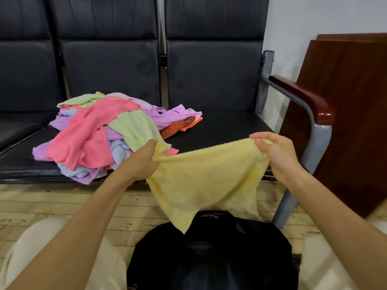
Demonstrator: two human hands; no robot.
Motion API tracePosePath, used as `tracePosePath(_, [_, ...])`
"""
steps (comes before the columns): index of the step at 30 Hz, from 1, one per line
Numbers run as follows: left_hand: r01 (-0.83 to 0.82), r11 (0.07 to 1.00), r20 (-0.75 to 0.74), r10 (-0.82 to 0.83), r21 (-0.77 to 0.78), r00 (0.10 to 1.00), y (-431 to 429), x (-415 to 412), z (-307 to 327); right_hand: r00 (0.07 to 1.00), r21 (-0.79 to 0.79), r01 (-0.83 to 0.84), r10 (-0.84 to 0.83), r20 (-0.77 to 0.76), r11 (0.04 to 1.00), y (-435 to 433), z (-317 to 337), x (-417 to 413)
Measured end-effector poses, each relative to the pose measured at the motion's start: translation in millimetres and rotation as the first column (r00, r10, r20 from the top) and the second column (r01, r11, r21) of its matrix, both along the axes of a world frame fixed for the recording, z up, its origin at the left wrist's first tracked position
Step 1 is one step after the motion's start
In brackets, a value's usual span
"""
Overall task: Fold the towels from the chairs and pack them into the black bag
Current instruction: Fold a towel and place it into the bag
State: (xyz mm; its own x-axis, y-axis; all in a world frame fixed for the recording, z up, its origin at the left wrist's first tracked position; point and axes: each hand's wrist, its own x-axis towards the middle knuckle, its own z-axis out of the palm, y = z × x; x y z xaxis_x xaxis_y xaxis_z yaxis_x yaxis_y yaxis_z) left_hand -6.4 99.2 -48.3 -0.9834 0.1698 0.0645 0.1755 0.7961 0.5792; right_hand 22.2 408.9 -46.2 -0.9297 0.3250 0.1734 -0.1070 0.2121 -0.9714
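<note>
Nearest, the black bag (209, 258) sits on the floor, possibly open; its dark top is hard to read. Above it hangs the yellow towel (207, 178), its upper corners gripped by the left hand (144, 162) and right hand (276, 153). Farther left, the towel pile (100, 139) lies on the chairs (219, 130).

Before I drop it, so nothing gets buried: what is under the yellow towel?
Under the yellow towel, held by the left hand and right hand, sits the black bag on the floor. The towel's corner covers part of its top.
</note>
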Motion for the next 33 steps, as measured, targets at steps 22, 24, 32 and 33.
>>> tracePosePath(22, [-0.214, 0.595, 0.065, 0.261, 0.774, 0.963, 3, -1, -3, 0.997, 0.672, -0.066, 0.075, 0.014, 0.737, 25, -21, -14])
tracePosePath(24, [-0.111, 0.690, -0.076, 0.235, 0.715, 0.969, -4, -1, -5, 0.991, 0.702, -0.122, 0.127, 0.045, 0.702, 25, -21, -14])
tracePosePath(32, [0.001, 0.981, -0.107, 0.020, 0.194, 0.994, -24, -2, -16, 0.902, 0.598, -0.431, 0.301, 0.309, 0.676, 21, -8, -8])
tracePosePath(33, [0.005, 0.981, -0.061, 0.007, 0.194, 0.998, -24, -1, -15, 0.894, 0.592, -0.446, 0.299, 0.334, 0.671, 20, -9, -8])
